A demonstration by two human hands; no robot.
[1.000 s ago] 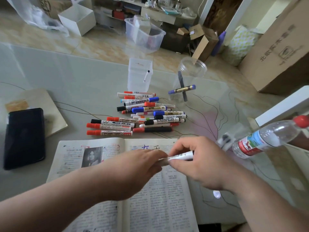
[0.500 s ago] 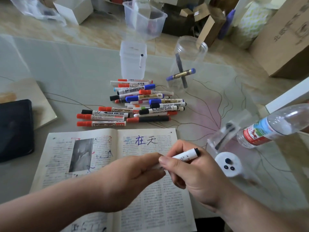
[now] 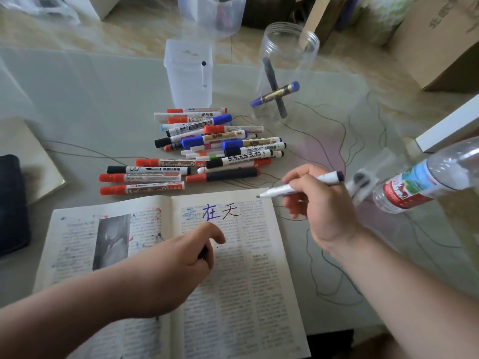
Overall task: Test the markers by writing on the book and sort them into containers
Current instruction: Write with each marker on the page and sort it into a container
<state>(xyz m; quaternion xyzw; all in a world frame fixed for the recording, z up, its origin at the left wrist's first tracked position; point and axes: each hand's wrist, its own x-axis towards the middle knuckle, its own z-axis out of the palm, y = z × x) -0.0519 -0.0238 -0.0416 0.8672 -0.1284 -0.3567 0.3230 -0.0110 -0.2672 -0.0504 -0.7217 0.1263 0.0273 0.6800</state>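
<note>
Head: marker (image 3: 277, 190) pinched in right fingers (image 3: 298, 174), tip over book (image 3: 246, 268).

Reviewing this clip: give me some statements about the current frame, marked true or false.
1. The right hand holds an uncapped marker. True.
2. The round jar is empty. False: it holds a dark marker and a blue-ended marker.
3. The square container holds one white marker. True.
4. The book is closed. False: it lies open, with three characters written on the right page.
5. The left hand grips a small dark cap. True.
</note>
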